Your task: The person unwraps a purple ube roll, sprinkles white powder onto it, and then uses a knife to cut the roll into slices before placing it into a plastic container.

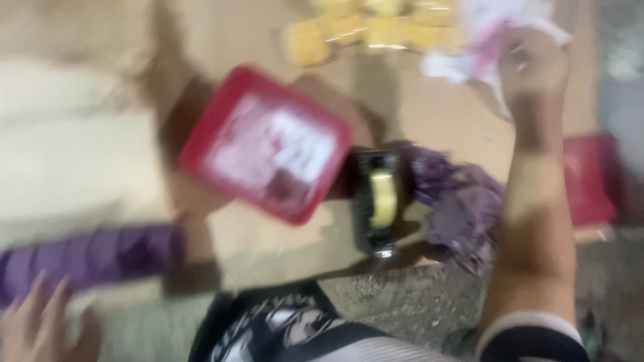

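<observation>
Heavy blur over everything here. Down at the far left, well below and left of the red box, the left hand [37, 322] shows spread fingers, open and holding nothing, just under a purple folded piece [94, 258]. Now the red box [265, 144] itself: shallow, square, tilted on the brown board [221, 30], with a pale printed panel on its face; contents cannot be told. Just right of the red box sits a black tape dispenser [379, 201] with a yellowish roll, touching a crumpled purple wrapper [459, 208]. Above and right of the red box, a clear pack [362, 30] holds yellow pieces. Far right of it, the right arm stretches up, the right hand [533, 64] closed on white-and-pink paper [479, 40]. A second red box [590, 177] lies beyond that arm.
</observation>
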